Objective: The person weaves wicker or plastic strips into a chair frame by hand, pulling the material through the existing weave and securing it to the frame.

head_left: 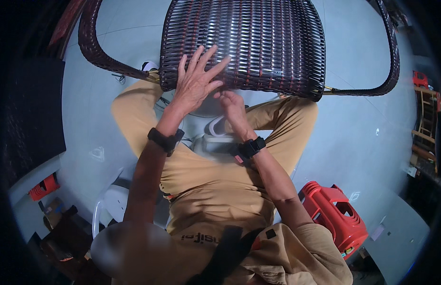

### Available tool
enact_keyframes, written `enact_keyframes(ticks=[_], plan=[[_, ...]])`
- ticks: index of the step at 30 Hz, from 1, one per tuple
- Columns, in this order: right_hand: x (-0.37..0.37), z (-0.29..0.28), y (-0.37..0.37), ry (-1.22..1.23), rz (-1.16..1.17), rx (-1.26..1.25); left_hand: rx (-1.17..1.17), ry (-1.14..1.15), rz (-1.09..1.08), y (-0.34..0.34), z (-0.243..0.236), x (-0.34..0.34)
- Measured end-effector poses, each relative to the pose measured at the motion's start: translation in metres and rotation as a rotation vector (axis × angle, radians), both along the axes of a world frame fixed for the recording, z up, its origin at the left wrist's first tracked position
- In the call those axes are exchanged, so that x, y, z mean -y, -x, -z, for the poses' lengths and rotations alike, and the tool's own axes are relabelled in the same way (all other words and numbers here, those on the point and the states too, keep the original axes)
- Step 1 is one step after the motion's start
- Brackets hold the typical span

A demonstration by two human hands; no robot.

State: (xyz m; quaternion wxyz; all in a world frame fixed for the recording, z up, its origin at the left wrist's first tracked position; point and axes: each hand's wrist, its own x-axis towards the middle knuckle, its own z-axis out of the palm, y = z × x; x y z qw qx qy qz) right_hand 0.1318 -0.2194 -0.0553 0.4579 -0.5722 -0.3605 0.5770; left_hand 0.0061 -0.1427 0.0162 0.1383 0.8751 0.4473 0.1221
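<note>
A dark brown woven wicker chair [258, 42] with reddish strands lies across my knees, its woven panel facing up. My left hand [194, 85] rests on the panel's near left corner, fingers spread, holding nothing. Just below the near edge, close to my left thumb, is my right hand [232, 107], its fingers curled together. What those fingers hold, if anything, is too small to make out.
Curved wicker arms [90, 42] reach out on both sides of the panel. A red plastic stool [334, 216] stands to my right. At the left are a dark panel [33, 118] and a red plastic item [43, 187]. Wooden frames [424, 114] stand at far right.
</note>
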Motion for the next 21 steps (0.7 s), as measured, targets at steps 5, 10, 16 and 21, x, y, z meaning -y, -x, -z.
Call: enact_keyframes(ticks=[5, 10, 16, 21], plan=[[0.005, -0.016, 0.006, -0.186, -0.022, 0.404, -0.019, 0.006, -0.003, 0.002, 0.002, -0.001], [0.008, -0.022, 0.006, -0.184, -0.084, 0.449, 0.005, 0.040, -0.019, 0.000, 0.000, 0.001], [0.005, -0.013, 0.003, -0.241, -0.226, 0.931, 0.022, 0.049, -0.016, -0.002, -0.001, 0.001], [-0.003, -0.034, 0.006, -0.369, -0.406, 1.339, 0.057, 0.065, -0.027, 0.000, -0.005, 0.000]])
